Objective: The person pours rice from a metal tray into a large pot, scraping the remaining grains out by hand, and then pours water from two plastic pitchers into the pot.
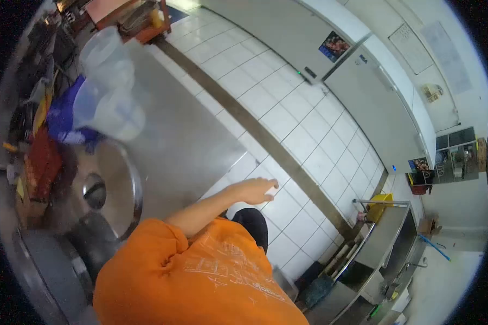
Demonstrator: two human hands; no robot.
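My left hand (pixel 256 190) hangs over the white tiled floor, past the corner of a metal table (pixel 184 130). Its fingers are slightly bent, with a gap between them and the thumb, and nothing shows in it. The bare forearm comes out of an orange sleeve. Beneath the hand, a dark shape, perhaps a leg or shoe, shows beside the orange shirt (pixel 217 271). My right hand is not in view.
Translucent plastic containers (pixel 116 114) and a blue-purple bag (pixel 65 114) are on the table's left part, near a round metal basin or lid (pixel 116 184). White chest freezers (pixel 363 92) line the far wall. A metal sink counter (pixel 382 238) stands at lower right.
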